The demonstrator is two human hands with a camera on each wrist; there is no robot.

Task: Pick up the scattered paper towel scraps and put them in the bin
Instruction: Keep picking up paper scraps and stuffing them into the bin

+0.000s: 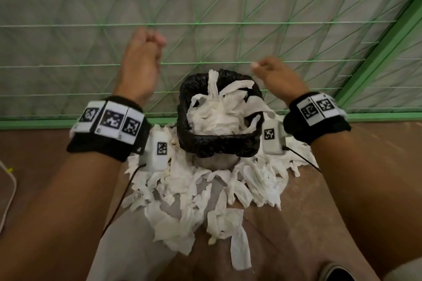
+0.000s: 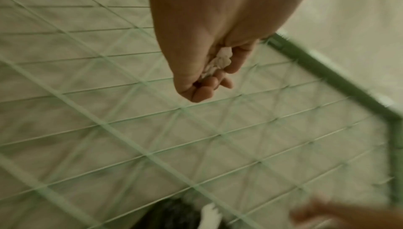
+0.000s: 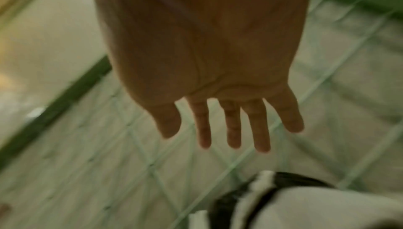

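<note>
A small bin (image 1: 219, 143) lined with a black bag stands against a green net, heaped with white paper towel (image 1: 214, 116). Many white scraps (image 1: 194, 198) lie on the brown floor around and in front of it. My left hand (image 1: 146, 52) is raised above and left of the bin, fingers curled round a small crumpled scrap (image 2: 220, 60). My right hand (image 1: 271, 73) hovers just right of the bin's far rim, its fingers (image 3: 233, 129) straight, spread and holding nothing.
A green net fence (image 1: 205, 25) with a green frame (image 1: 376, 57) runs right behind the bin. A white cord (image 1: 9, 189) lies on the floor at the far left. My legs (image 1: 127, 246) show at the bottom, scraps between them.
</note>
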